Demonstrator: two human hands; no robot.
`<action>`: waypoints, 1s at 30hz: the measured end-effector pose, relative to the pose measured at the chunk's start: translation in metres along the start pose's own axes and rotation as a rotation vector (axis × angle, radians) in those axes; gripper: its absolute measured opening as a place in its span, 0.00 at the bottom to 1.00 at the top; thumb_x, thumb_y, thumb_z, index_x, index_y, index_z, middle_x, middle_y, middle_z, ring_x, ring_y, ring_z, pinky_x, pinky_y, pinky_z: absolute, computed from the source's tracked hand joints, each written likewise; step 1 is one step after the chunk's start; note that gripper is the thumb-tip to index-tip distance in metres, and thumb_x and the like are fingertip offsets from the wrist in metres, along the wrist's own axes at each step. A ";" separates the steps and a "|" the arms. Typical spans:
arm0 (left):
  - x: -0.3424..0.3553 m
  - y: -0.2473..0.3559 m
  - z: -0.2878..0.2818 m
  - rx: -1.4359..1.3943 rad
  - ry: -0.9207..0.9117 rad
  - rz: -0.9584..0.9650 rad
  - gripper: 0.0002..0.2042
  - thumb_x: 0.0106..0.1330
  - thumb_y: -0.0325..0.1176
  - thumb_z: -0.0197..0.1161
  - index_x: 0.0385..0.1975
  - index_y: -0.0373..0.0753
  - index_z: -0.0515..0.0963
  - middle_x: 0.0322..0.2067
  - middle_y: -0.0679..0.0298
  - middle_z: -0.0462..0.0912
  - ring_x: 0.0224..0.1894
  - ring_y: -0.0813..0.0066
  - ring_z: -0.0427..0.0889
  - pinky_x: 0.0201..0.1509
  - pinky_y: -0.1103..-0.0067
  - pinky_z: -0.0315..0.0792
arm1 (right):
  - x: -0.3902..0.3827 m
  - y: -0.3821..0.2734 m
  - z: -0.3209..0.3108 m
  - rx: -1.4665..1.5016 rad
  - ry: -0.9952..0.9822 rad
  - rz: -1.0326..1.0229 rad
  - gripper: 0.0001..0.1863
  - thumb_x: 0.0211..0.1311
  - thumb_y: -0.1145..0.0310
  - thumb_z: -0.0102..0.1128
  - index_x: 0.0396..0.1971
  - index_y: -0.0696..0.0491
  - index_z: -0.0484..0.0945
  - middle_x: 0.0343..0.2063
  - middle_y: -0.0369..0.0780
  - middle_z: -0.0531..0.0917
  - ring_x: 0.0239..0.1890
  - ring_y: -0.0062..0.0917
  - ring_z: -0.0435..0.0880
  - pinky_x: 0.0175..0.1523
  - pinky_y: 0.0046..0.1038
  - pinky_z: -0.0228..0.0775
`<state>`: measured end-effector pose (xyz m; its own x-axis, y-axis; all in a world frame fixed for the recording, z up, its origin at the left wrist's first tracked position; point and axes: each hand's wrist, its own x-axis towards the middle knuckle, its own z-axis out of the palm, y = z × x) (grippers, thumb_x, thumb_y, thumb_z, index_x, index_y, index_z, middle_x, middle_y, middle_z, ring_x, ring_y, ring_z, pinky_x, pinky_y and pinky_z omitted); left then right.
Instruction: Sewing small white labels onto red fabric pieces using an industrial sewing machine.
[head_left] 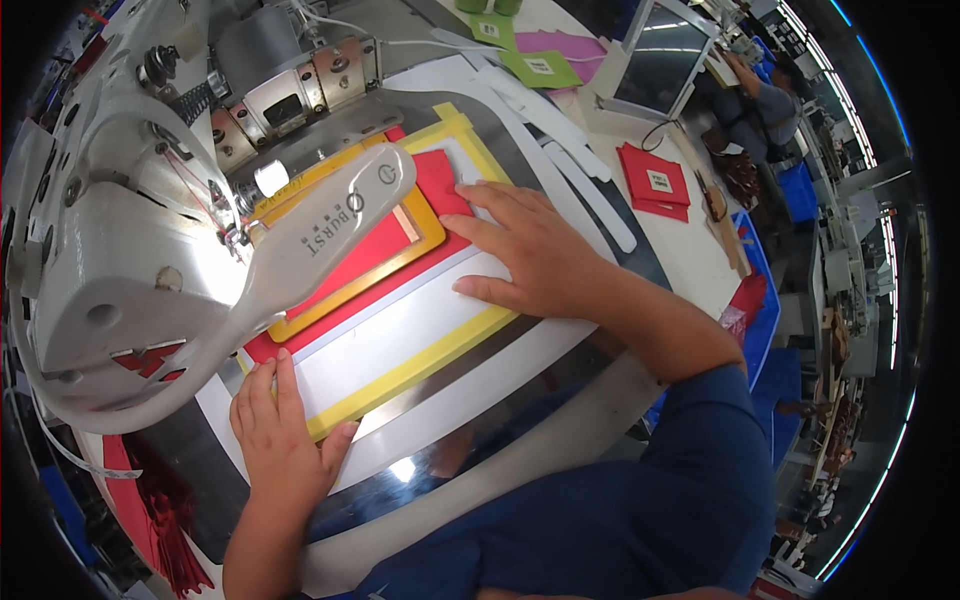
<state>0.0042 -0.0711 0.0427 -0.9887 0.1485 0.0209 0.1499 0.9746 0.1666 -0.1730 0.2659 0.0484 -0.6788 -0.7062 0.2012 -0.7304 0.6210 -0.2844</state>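
Observation:
A red fabric piece (437,180) lies on a white sheet (400,328) edged with yellow tape (410,372). On top of the fabric sits a yellow clamp frame (428,234), with more red cloth inside its opening. My left hand (280,425) rests flat at the sheet's near left corner, fingertips by the fabric's edge, thumb apart. At the other end, my right hand (530,250) has its fingers spread, the upper ones touching the red fabric and the thumb over the white sheet. A white lamp (330,220) crosses above the frame and hides part of it.
A white sewing machine head (120,270) stands at the left. Red cloth (160,520) hangs at lower left. Labelled red pieces (650,180), green pieces (540,68), a screen (660,60) and a blue bin (765,290) are toward the right. Another person (765,105) sits at far right.

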 end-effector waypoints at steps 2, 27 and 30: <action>0.000 0.000 0.000 0.002 -0.004 0.010 0.50 0.60 0.56 0.73 0.76 0.26 0.64 0.67 0.40 0.69 0.70 0.40 0.68 0.75 0.51 0.58 | 0.000 -0.003 0.000 0.020 0.010 -0.007 0.32 0.72 0.48 0.68 0.64 0.59 0.81 0.69 0.56 0.74 0.74 0.51 0.70 0.77 0.49 0.60; 0.001 -0.001 -0.005 0.148 0.085 -0.023 0.47 0.59 0.63 0.72 0.70 0.31 0.73 0.58 0.46 0.77 0.64 0.44 0.73 0.72 0.54 0.61 | -0.007 -0.018 -0.004 -0.120 -0.084 -0.221 0.21 0.66 0.70 0.65 0.58 0.59 0.82 0.58 0.52 0.86 0.63 0.43 0.84 0.74 0.45 0.70; 0.005 0.003 -0.007 0.171 0.077 0.024 0.46 0.59 0.65 0.71 0.70 0.34 0.75 0.57 0.47 0.78 0.64 0.46 0.74 0.72 0.54 0.60 | -0.009 -0.019 -0.006 -0.117 -0.079 -0.219 0.18 0.67 0.72 0.63 0.54 0.59 0.82 0.57 0.52 0.86 0.62 0.44 0.85 0.73 0.46 0.72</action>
<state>-0.0002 -0.0686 0.0498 -0.9812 0.1654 0.0998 0.1657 0.9862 -0.0051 -0.1533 0.2618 0.0575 -0.4990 -0.8496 0.1707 -0.8661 0.4825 -0.1305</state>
